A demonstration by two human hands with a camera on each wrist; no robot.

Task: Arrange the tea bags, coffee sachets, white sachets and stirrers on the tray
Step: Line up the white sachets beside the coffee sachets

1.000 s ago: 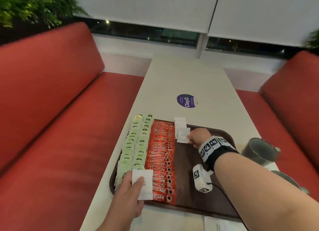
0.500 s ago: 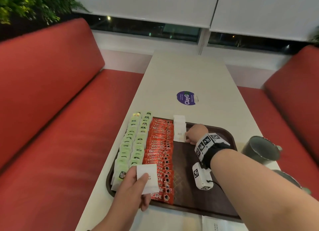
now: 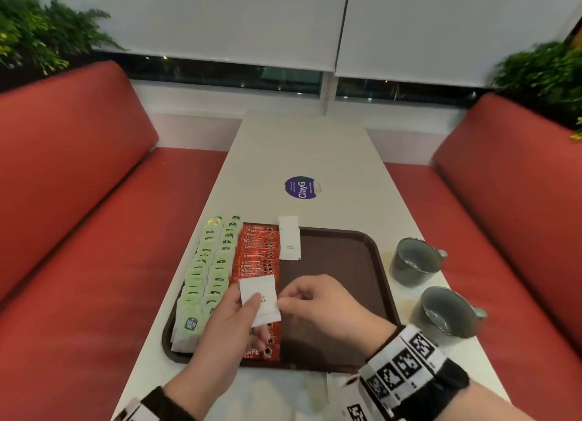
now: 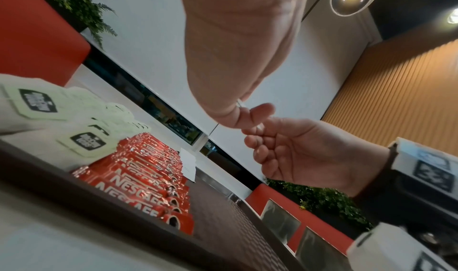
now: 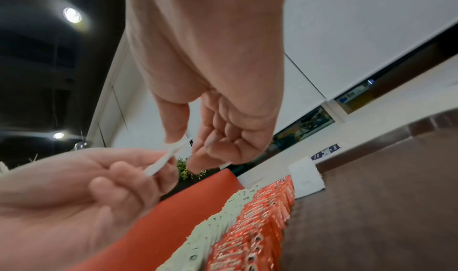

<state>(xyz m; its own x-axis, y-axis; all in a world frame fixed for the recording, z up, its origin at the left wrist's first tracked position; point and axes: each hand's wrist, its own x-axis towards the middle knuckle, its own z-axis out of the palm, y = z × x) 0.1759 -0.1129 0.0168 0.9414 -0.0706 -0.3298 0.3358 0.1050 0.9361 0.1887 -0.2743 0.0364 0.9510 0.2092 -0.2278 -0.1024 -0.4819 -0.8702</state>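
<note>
Holding one white sachet (image 3: 259,301) above the tray's (image 3: 340,294) near end, the left hand (image 3: 233,323) pinches it while the right hand (image 3: 318,307) takes its edge. Beyond, tea bags (image 3: 208,269) and coffee sachets (image 3: 258,254) lie in complete rows; only a few placed white sachets (image 3: 289,239) start the third row, and no stirrers are visible.

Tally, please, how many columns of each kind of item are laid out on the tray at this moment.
Tea bag columns: 2
Coffee sachet column: 1
White sachet column: 1
Total: 4
</note>
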